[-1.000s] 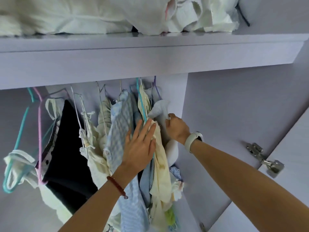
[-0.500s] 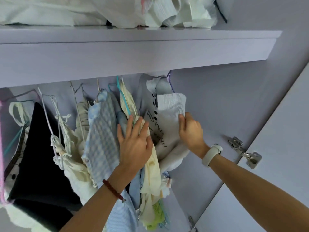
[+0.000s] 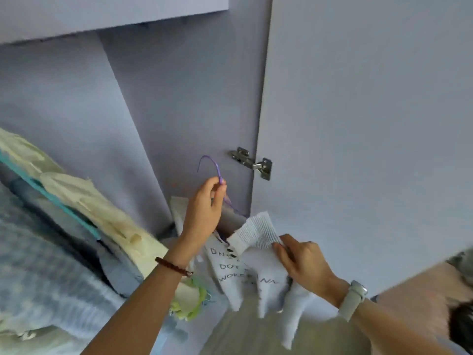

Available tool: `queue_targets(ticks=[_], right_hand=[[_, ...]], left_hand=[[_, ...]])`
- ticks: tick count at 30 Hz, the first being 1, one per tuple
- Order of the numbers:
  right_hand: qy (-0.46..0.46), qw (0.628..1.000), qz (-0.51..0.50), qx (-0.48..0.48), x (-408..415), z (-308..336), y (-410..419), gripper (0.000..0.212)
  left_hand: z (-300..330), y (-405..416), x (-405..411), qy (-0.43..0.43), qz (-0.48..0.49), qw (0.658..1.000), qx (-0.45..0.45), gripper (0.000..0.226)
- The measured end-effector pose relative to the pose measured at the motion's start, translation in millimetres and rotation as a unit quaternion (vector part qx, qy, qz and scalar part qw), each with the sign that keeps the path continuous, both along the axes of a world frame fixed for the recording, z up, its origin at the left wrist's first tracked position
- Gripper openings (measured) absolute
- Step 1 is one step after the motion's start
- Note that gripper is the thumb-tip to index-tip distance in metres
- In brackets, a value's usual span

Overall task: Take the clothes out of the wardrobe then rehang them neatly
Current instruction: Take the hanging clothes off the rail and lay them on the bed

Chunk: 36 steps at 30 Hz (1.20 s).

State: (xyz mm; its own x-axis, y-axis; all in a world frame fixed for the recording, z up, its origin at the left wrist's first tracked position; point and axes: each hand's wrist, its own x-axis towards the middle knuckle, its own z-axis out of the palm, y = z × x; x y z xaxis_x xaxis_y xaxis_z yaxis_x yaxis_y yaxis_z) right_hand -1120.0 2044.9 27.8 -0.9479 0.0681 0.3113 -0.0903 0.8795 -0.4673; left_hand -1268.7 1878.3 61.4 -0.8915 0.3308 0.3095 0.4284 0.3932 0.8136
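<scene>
The purple hanger (image 3: 213,167) is now off the rail, left hand (image 3: 204,213) pinching its hook, right hand (image 3: 303,262) gripping the white top (image 3: 256,233): one garment out.

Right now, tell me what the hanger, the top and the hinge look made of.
Hanger: thin wire, likely purple plastic-coated, glossy and narrow.
Top: soft white knit fabric, going by its ribbed cuff and limp drape.
Hinge: metal, bright silver sheen.

hanging clothes (image 3: 76,213) crowd left, door (image 3: 358,124) seemingly right
</scene>
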Motion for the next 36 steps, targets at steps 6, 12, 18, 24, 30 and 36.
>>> queue_targets(ticks=[6,12,18,24,30,36], right_hand=[[-0.103,0.989,-0.11,0.0,107,-26,42,0.024],[-0.155,0.949,-0.248,-0.115,178,-42,32,0.035],[-0.043,0.876,-0.407,-0.254,262,-48,18,0.02],[0.054,0.753,-0.57,-0.323,383,-46,23,0.019],[0.099,0.673,-0.695,-0.232,537,-37,51,0.018],[0.082,0.597,-0.791,-0.101,675,-46,108,0.02]], left_hand=[[-35,68,63,-0.058,-0.214,0.974,-0.039,0.015],[-58,135,154,-0.014,-0.371,0.924,-0.092,0.014],[-63,189,253,0.04,-0.449,0.889,-0.085,0.022],[-54,240,394,0.096,-0.573,0.812,-0.059,0.024],[-46,273,534,0.105,-0.673,0.73,-0.051,0.032],[-85,298,612,0.121,-0.683,0.701,-0.165,0.04]])
